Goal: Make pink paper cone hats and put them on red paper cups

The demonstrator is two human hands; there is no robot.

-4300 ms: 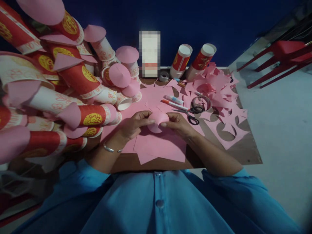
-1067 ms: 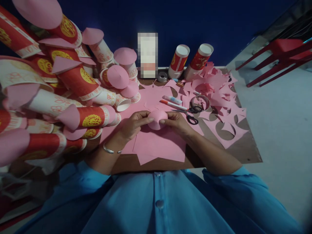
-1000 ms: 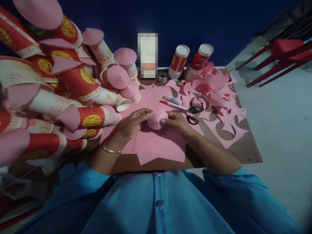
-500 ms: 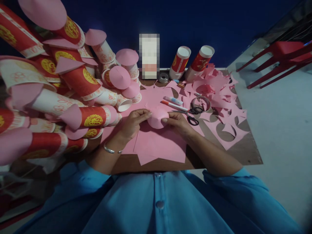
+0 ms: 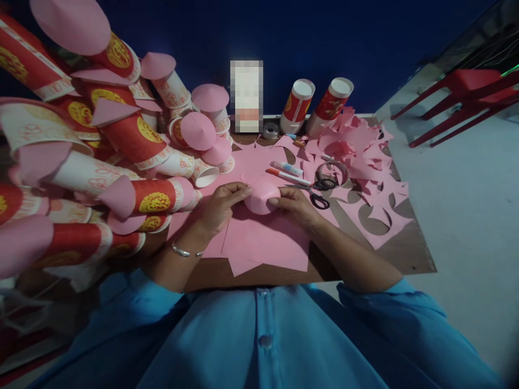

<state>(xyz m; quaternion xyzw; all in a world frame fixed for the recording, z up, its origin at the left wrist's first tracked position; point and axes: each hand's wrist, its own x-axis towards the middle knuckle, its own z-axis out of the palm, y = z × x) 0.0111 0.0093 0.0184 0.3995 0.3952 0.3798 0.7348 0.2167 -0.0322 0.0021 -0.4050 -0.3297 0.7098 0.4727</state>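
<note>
A small pink paper cone [image 5: 262,195] is held between my two hands above the middle of the table. My left hand [image 5: 222,204] pinches its left edge between thumb and fingers. On the opposite edge, my right hand [image 5: 298,206] grips with the thumb in front and the fingers behind. Beneath lie flat pink paper sheets [image 5: 267,243]. Just beyond my right hand are black-handled scissors [image 5: 320,201], a white marker with an orange cap [image 5: 288,177] and a glue stick [image 5: 286,168].
Paper cups topped with pink cones [image 5: 154,202] crowd the left side. Two red-and-white cup stacks [image 5: 298,105] stand at the back, near a clear tape roll [image 5: 270,130]. Cut pink scraps [image 5: 348,138] and a wider tape roll [image 5: 344,174] lie right. A red stool [image 5: 474,89] stands beyond.
Both hands keep their hold on the paper cone, with hardly any movement. The view has shifted very slightly.
</note>
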